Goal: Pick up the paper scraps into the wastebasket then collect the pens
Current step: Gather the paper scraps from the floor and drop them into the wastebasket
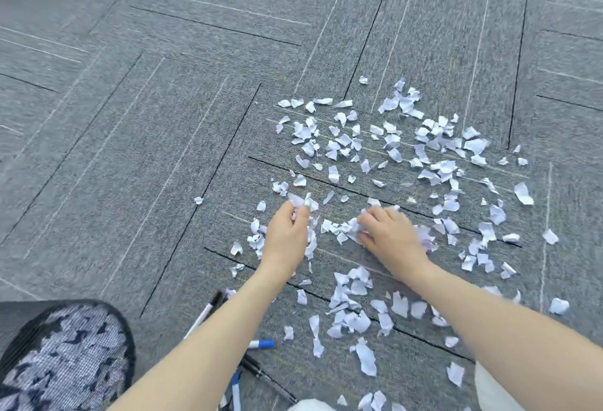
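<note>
Down on grey carpet [130, 116], white paper scraps [391, 149] lie scattered widely ahead and to the right. Left hand [287, 231] fingers curled, pinching a few scraps at its tips. Right hand [388, 234] palm-down, fingers bunched on a clump of scraps. Mesh wastebasket [65, 358] lower left, scraps inside. Pens [261, 344] lie near the left forearm, partly hidden.

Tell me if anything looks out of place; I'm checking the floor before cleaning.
Torn paper scraps litter the grey carpet in a wide scatter. Several pens lie loose beside the mesh wastebasket. Both hands, left and right, are gathering scraps.
</note>
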The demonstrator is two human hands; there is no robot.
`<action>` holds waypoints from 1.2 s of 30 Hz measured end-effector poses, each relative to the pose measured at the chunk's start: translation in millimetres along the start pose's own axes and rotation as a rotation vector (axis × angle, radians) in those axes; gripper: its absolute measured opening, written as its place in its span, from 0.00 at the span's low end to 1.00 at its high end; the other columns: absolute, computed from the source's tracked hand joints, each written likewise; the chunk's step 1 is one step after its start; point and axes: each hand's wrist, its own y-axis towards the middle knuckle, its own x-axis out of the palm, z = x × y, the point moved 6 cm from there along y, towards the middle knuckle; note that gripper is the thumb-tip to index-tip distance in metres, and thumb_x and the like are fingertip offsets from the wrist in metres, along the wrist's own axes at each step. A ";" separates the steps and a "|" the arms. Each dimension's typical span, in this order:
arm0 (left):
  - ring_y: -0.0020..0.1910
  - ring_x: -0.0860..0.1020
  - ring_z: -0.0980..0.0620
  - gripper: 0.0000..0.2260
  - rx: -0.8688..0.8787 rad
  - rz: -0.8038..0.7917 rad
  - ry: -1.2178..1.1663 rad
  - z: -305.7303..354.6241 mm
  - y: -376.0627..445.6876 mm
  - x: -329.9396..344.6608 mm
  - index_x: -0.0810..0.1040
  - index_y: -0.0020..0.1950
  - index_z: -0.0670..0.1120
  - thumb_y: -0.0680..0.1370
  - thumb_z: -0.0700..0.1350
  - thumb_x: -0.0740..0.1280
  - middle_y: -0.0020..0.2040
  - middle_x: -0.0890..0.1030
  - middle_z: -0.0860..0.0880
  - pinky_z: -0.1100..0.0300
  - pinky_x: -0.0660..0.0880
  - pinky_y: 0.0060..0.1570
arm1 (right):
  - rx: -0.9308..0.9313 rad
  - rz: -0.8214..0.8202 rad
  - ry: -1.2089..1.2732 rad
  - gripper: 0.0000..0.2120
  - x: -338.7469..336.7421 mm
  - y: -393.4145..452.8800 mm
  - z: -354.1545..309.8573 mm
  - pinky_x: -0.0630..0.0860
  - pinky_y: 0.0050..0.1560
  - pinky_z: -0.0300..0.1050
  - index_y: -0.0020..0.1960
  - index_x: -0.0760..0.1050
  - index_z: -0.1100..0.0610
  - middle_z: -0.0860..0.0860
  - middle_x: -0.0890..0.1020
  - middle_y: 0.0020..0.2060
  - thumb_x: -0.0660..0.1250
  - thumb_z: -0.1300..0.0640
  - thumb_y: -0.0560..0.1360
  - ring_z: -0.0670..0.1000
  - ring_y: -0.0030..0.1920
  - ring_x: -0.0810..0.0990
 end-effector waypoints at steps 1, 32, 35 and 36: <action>0.32 0.65 0.55 0.14 -0.014 0.004 -0.004 2.9 -2.1 -2.6 0.66 0.37 0.47 0.81 0.49 0.54 0.33 0.67 0.52 0.61 0.63 0.33 | -0.043 -0.090 0.008 0.10 -2.4 10.9 1.6 0.70 0.36 0.40 0.47 0.73 0.56 0.50 0.77 0.41 0.60 0.50 0.75 0.52 0.40 0.78; 0.30 0.69 0.51 0.08 -0.355 1.257 -1.013 -47.5 -228.2 -318.4 0.73 0.44 0.43 0.79 0.45 0.60 0.33 0.72 0.48 0.58 0.73 0.33 | -0.044 -0.846 1.414 0.08 -173.1 32.6 -453.5 0.62 0.24 0.38 0.38 0.68 0.57 0.52 0.73 0.31 0.57 0.58 0.76 0.47 0.25 0.66; 0.32 0.72 0.50 0.11 -0.397 1.311 -1.085 -77.9 -241.8 -330.7 0.74 0.39 0.44 0.79 0.48 0.61 0.37 0.75 0.47 0.56 0.74 0.37 | -0.090 -0.866 1.298 0.10 -160.9 19.6 -490.1 0.65 0.33 0.42 0.46 0.72 0.62 0.53 0.72 0.33 0.57 0.55 0.77 0.47 0.29 0.68; 0.33 0.72 0.50 0.11 -0.406 1.324 -1.072 -82.3 -246.4 -334.2 0.74 0.39 0.44 0.79 0.47 0.61 0.39 0.75 0.47 0.57 0.72 0.37 | -0.132 -0.885 1.219 0.13 -156.8 16.2 -497.8 0.68 0.37 0.43 0.52 0.73 0.63 0.53 0.74 0.37 0.57 0.54 0.78 0.48 0.32 0.70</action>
